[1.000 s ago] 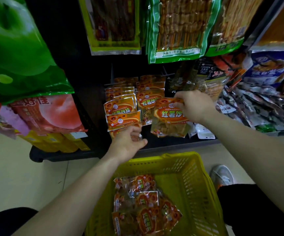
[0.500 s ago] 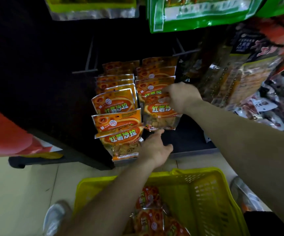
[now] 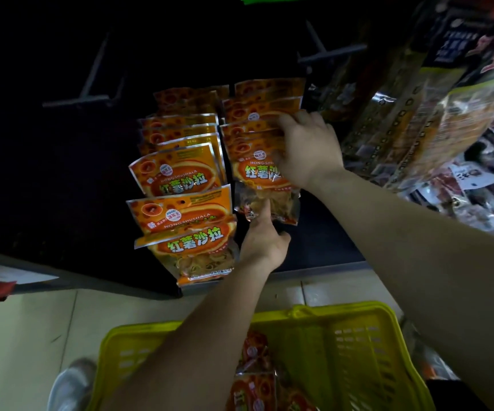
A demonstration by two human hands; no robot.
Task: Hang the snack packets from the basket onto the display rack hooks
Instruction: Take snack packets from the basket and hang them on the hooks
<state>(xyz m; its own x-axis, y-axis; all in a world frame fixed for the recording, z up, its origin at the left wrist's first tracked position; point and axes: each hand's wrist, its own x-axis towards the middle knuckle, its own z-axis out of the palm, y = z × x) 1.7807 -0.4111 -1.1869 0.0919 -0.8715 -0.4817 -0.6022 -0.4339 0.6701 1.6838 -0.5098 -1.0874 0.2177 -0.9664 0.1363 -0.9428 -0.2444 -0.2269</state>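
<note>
You are gripping the top edge of the upright snack packet (image 3: 257, 185) with your right hand (image 3: 308, 149), above the basket (image 3: 358, 321), while your left hand (image 3: 265, 243) is propping its bottom with straight fingers (image 3: 265, 210).

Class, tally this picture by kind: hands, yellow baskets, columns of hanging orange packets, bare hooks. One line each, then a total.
Hands: 2 (left hand, right hand)
Yellow basket: 1
Columns of orange packets: 2 (left column, right column)
Bare hooks: 2 (left hook, right hook)
Total: 7
</note>
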